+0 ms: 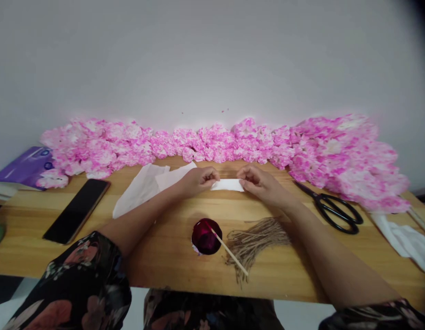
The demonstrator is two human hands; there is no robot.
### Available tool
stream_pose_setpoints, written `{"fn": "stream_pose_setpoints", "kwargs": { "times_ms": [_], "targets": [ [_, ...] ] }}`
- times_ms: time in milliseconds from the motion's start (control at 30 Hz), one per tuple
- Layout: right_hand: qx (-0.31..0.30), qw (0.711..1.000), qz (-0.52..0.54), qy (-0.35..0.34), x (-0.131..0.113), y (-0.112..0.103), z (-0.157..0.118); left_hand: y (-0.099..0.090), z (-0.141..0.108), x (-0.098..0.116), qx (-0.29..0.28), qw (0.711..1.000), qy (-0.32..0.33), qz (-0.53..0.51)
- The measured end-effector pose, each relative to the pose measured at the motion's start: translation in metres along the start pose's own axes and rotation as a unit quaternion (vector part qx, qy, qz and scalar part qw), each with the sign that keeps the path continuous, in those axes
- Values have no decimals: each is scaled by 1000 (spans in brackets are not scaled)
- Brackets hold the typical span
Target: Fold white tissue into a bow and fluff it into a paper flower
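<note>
Left hand, right hand pinch white strip; purple packet markings illegible.

Cup left of the twine, phone farther left, scissors right

I have a black phone lying flat near the left edge of my table. I see a purple packet by the far left corner.

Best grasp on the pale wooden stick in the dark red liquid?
I'd pinch the pale wooden stick near its free end, from above and the right: it slants out of the dark red liquid that way, crossing thin brown stems.
</note>
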State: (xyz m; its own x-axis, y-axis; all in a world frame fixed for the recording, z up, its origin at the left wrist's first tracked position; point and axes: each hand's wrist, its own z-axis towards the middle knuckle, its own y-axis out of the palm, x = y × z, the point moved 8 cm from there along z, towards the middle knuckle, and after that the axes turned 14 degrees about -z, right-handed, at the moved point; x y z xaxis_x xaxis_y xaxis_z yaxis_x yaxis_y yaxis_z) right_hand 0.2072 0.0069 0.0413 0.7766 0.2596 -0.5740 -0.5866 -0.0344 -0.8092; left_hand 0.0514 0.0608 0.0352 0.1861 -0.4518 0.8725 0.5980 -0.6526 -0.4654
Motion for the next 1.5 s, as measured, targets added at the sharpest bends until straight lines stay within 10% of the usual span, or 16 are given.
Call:
{"fn": "stream_pose_setpoints", "kwargs": {
  "times_ms": [300, 1500],
  "targets": [
    [-65, 998, 5, -3, 0, 4, -1, 5, 2, -4, -18, 999, 6, 42],
    [-15, 999, -31, 12, -1, 9, 2, 11, 3, 2, 22, 986, 50, 158]
  ]
}}
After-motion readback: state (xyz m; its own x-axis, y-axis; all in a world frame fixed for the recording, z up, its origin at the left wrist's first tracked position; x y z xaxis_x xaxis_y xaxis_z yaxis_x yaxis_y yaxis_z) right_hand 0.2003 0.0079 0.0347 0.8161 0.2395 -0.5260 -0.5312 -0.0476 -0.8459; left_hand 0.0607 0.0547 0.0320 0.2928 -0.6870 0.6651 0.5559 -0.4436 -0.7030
